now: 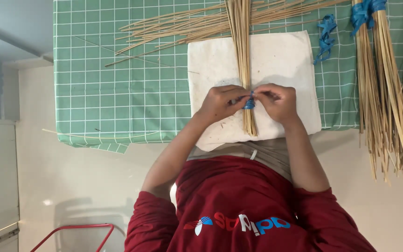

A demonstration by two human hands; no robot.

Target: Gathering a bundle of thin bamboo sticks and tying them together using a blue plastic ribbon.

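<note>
A thin bundle of pale straw sticks (241, 42) lies lengthwise across a white cloth (285, 60) on the table. My left hand (221, 101) and my right hand (278, 100) meet at the bundle near its close end. Both pinch a blue tie (249, 103) that wraps around the sticks. The fingers hide most of the tie.
A green checked mat (117, 93) covers the table. Loose sticks (178, 28) fan out at the far left of the cloth. A spare blue tie (325, 39) lies right of the cloth. Tied stick bundles (383, 93) lie at the right. A red metal frame (75, 231) stands on the floor.
</note>
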